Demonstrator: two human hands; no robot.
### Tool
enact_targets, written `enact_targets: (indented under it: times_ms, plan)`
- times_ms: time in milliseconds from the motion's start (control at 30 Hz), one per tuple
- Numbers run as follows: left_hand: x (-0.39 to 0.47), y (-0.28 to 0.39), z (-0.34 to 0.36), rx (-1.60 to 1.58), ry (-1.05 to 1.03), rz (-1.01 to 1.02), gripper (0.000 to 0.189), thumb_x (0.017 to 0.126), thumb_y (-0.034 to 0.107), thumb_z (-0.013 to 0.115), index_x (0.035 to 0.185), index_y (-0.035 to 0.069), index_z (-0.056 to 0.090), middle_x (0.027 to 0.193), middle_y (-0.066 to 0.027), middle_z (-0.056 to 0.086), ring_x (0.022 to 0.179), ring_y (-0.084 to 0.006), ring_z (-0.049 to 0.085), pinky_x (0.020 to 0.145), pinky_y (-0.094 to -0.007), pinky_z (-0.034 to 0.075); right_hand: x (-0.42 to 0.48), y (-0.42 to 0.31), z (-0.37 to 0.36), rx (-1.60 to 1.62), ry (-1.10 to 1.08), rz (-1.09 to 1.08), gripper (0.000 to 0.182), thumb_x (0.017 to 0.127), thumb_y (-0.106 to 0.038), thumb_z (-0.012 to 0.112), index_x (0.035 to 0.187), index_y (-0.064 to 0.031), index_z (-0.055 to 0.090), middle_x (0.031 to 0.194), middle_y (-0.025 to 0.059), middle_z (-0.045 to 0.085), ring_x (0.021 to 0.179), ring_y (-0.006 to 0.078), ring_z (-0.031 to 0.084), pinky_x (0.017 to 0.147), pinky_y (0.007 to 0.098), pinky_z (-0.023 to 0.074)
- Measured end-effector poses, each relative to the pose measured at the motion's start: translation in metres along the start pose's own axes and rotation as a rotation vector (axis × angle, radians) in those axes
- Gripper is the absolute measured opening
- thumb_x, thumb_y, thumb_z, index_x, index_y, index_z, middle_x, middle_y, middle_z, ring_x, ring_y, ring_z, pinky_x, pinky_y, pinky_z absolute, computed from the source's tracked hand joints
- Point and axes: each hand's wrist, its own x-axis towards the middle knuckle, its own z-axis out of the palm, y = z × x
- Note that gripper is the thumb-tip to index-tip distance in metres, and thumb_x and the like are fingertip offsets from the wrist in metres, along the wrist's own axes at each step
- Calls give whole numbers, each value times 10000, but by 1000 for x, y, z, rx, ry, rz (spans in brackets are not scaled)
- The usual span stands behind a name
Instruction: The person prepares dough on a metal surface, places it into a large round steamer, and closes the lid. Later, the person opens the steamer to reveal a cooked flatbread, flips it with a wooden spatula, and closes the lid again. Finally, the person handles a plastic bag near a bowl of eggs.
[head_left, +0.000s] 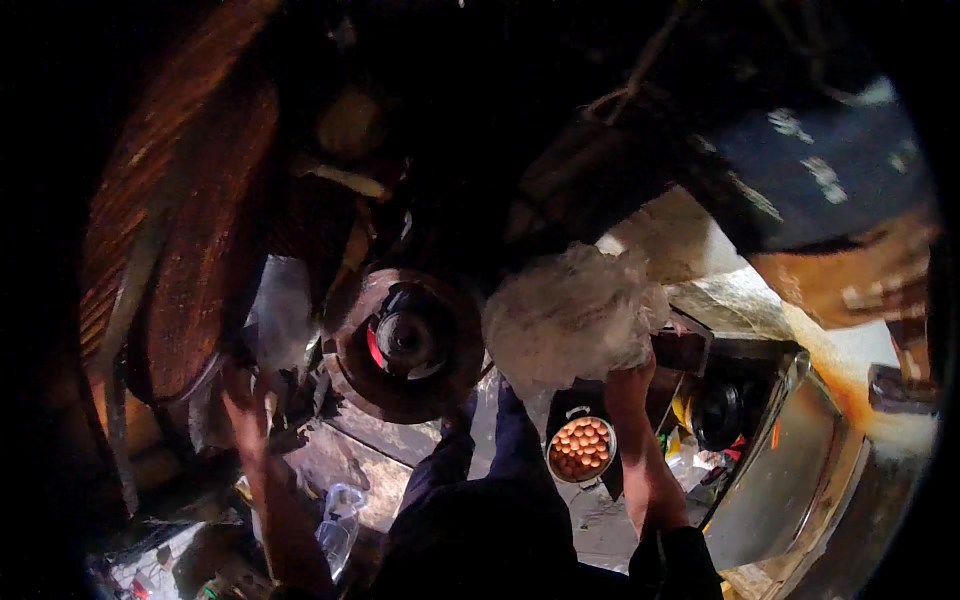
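Observation:
My right hand (632, 373) is closed at the lower edge of a crumpled, translucent plastic bag (570, 319), which spreads out to the left of it. Below the bag, a round metal pot (613, 459) with handles holds many brown eggs (579, 444). My left hand (244, 390) reaches forward on the left, beside a dark reddish wooden board (199, 285) and a pale sheet-like thing (279, 311). Its fingers are in shadow, so any grip there is unclear. Between my hands stands a round, brown, thick-rimmed stove-like vessel (360, 375) with a dark round core.
A clear plastic container (339, 529) lies by my left forearm. To the right is an open metal-sided box (780, 465) with a black round object (716, 416) and mixed colourful items inside. Cardboard (840, 281) lies beyond it. The far area is very dark.

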Motion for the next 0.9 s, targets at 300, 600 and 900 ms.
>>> enact_targets:
  times_ms: [300, 600, 900]
  plan:
    - [-121, 122, 85, -502, -682, 405, 1084, 645, 135, 751, 1467, 72, 47, 1497, -164, 152, 1379, -287, 187, 1083, -450, 257, -42, -123, -51, 365, 113, -14, 319, 867, -221, 598, 1099, -4, 570, 982, 49, 631, 877, 131, 583, 757, 274, 476]
    - [-156, 254, 148, -767, -900, 532, 796, 778, 46, 699, 1426, 37, 237, 1326, -131, 450, 1229, -240, 420, 1031, -391, 346, -106, -162, -129, 387, 204, -76, 448, 790, -170, 681, 1176, -2, 526, 1083, 53, 576, 979, 150, 552, 842, 290, 448]
    - [-210, 326, 168, -796, -978, 679, 636, 730, -35, 694, 1309, -2, 433, 1224, -95, 540, 1119, -161, 506, 964, -296, 406, -132, -161, -231, 516, 419, 83, 188, 879, -177, 636, 902, 9, 630, 902, -2, 623, 848, 74, 527, 795, 240, 425]
